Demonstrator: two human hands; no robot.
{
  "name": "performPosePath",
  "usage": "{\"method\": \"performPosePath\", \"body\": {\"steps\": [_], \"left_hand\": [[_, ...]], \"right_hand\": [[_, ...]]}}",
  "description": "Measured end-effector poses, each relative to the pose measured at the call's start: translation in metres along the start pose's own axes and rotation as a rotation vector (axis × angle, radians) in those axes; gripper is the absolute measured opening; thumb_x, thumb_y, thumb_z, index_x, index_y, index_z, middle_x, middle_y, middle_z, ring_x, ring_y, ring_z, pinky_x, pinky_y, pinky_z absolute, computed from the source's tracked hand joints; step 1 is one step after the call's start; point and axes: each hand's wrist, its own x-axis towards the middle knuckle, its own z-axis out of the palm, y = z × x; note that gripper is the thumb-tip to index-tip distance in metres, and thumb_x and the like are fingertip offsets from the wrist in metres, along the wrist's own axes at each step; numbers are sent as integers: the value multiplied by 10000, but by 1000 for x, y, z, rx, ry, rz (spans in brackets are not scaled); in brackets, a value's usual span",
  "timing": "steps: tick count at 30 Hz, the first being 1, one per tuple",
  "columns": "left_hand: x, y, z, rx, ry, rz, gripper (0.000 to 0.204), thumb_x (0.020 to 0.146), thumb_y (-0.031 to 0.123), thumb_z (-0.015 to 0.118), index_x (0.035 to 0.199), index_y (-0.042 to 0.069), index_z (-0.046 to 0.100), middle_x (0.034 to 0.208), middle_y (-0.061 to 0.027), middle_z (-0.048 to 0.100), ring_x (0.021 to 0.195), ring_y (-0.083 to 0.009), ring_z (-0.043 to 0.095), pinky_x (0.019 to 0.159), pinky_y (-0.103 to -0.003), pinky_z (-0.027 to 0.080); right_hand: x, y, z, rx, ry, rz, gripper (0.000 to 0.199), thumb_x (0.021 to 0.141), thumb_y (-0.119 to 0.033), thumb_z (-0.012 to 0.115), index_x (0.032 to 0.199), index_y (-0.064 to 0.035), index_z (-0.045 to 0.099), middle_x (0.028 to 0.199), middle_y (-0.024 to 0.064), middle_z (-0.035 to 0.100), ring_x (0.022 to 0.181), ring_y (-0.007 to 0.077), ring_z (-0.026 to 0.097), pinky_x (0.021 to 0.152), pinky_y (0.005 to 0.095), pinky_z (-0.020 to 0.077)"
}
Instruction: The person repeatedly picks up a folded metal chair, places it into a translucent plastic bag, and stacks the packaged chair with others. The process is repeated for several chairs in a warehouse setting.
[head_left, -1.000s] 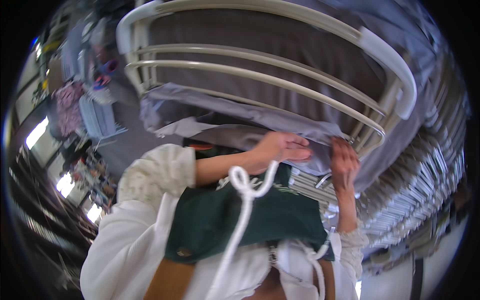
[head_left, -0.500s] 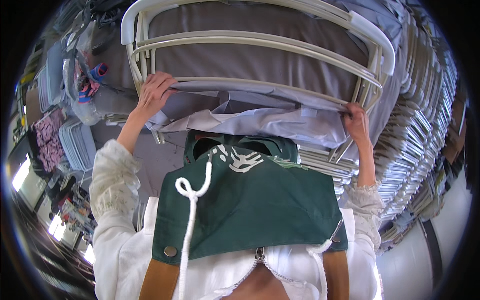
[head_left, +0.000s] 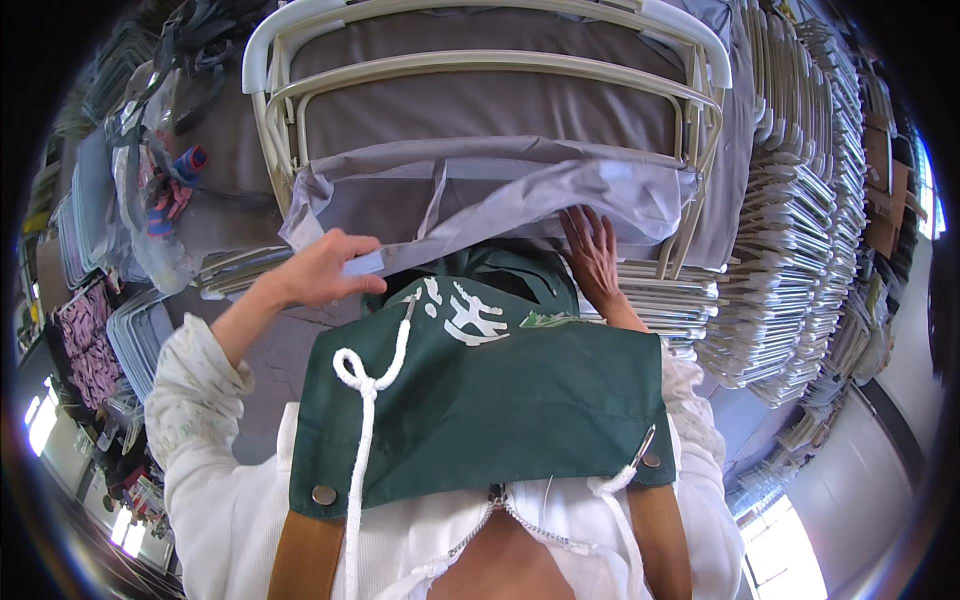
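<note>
Ahead of me lies a cream metal tube frame (head_left: 470, 62) with white plastic corner pieces. A light grey fabric cover (head_left: 620, 195) hangs over its near bar, with its near edge lifted into a loose open fold. My left hand (head_left: 325, 268) is closed on the left end of that edge, beside a pale bluish tab (head_left: 364, 264). Under the right part of the fold, my right hand (head_left: 598, 262) has its fingers stretched out and spread, fingertips against the fabric. Part of those fingertips is hidden by the cloth.
Darker grey cloth (head_left: 500, 110) lies beneath the frame. Tall stacks of similar metal frames (head_left: 775, 270) stand on the right. On the left are clear plastic bags (head_left: 150, 220), a blue and pink bundle (head_left: 180, 185) and stacked pale panels (head_left: 145, 335). My green apron (head_left: 480, 410) hangs close below the fabric.
Both hands have left the frame's near bar and come down toward me. The left now grips the fabric edge; the right has moved inward and opened under it. The fabric's near edge has shifted.
</note>
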Motion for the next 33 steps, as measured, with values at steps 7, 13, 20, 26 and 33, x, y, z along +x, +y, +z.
{"method": "performPosePath", "body": {"steps": [7,13,20,26,33], "left_hand": [[55,17,-68,10,45,43,301,883,273,719,927,-14,643,807,-70,640,756,-125,550,731,-308,467],[103,-11,-107,847,770,291,204,786,165,734,892,22,635,915,-98,585,836,-276,603,742,-384,480],[135,-31,-104,850,898,620,287,632,0,737,875,6,584,946,-98,574,881,-308,573,731,-380,473],[118,-18,-102,876,935,718,339,543,-9,723,833,3,548,881,-118,553,843,-309,560,709,-385,465],[107,-14,-96,841,1018,617,326,495,19,737,744,45,529,859,-116,565,774,-288,578,730,-396,489]], "right_hand": [[7,28,25,78,163,-106,297,706,-82,606,995,-28,645,1022,91,586,1023,275,576,820,396,502],[57,18,-138,182,411,-82,143,669,24,617,805,-22,616,827,106,599,842,308,602,719,410,499],[125,78,-122,298,-4,-90,74,760,-16,677,773,-31,606,809,109,625,811,319,590,707,413,483],[269,32,-141,627,162,-243,159,814,-115,717,935,-14,697,874,114,685,831,255,635,769,340,507],[335,45,-101,611,-941,-390,225,872,-171,705,995,17,720,807,49,678,731,121,557,657,287,471]]}}
